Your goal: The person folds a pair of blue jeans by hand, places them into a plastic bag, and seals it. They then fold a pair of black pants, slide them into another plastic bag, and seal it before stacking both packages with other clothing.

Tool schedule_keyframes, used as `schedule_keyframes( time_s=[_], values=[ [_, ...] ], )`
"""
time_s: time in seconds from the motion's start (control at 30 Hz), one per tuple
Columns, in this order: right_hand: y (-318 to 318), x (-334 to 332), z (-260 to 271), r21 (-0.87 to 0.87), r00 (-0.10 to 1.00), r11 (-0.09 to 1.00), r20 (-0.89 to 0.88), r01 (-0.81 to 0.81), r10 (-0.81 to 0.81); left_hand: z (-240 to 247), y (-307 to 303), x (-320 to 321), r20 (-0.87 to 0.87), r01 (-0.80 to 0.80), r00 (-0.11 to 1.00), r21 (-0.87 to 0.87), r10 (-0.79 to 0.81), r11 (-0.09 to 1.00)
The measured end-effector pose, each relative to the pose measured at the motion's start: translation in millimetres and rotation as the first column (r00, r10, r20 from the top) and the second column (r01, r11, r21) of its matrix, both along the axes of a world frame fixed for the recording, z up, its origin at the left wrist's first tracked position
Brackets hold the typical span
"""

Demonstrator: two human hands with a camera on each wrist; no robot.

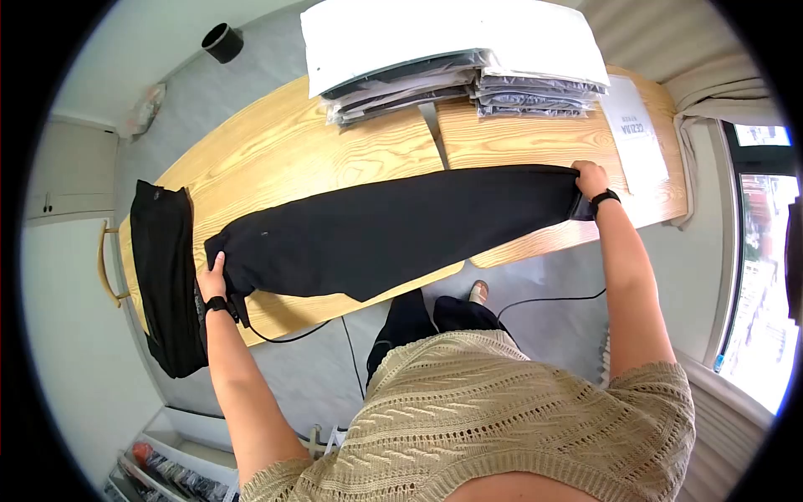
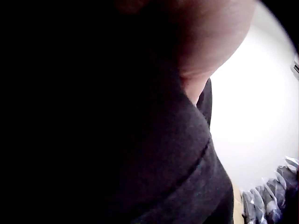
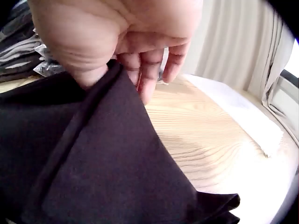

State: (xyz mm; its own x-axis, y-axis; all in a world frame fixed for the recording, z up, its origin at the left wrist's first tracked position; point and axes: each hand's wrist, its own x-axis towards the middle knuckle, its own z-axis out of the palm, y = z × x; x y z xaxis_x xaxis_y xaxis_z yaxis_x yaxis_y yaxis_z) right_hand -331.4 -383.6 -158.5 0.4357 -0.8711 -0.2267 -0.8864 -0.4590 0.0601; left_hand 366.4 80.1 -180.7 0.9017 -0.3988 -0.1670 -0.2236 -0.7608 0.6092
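Observation:
Black trousers (image 1: 376, 222), folded lengthwise, stretch across the wooden table in the head view. My left hand (image 1: 212, 280) grips their wide end at the left, thumb on top and the other fingers hidden by cloth. At the narrow leg end, my right hand (image 1: 592, 179) pinches the hem edge. The right wrist view shows the cloth (image 3: 112, 154) raised to a peak between thumb and fingers (image 3: 150, 70). Dark fabric (image 2: 173, 163) fills most of the left wrist view. Left of the trousers, close to my left hand, lies another folded black garment (image 1: 163, 268).
Stacks of bagged garments (image 1: 535, 96) sit at the table's back under a white sheet (image 1: 452, 38). A flat white printed bag (image 1: 636, 134) lies at the right. The tabletop (image 1: 276, 142) has a gap between two sections. A chair back (image 1: 104, 263) stands at the left edge.

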Motion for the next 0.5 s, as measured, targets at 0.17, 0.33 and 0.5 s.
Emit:
schedule_keyframes(
  time_s=[0.17, 0.33, 0.5],
  values=[
    [-20, 9, -20, -0.059, 0.967, 0.992, -0.221, 0.114, -0.124, -21, 1, 37, 0.061, -0.046, 0.998, 0.256, 0.031, 0.966],
    [-22, 1, -11, -0.395, 0.935, 0.865, -0.035, 0.311, -0.352, -24, -7, 26, 0.366, -0.002, 0.922, 0.327, -0.124, 0.945],
    [-25, -55, -57, -0.154, 0.801, 0.793, 0.24, 0.59, -0.549, -8, -25, -49, 0.33, 0.429, 0.844, 0.058, -0.423, 0.901]
  ],
)
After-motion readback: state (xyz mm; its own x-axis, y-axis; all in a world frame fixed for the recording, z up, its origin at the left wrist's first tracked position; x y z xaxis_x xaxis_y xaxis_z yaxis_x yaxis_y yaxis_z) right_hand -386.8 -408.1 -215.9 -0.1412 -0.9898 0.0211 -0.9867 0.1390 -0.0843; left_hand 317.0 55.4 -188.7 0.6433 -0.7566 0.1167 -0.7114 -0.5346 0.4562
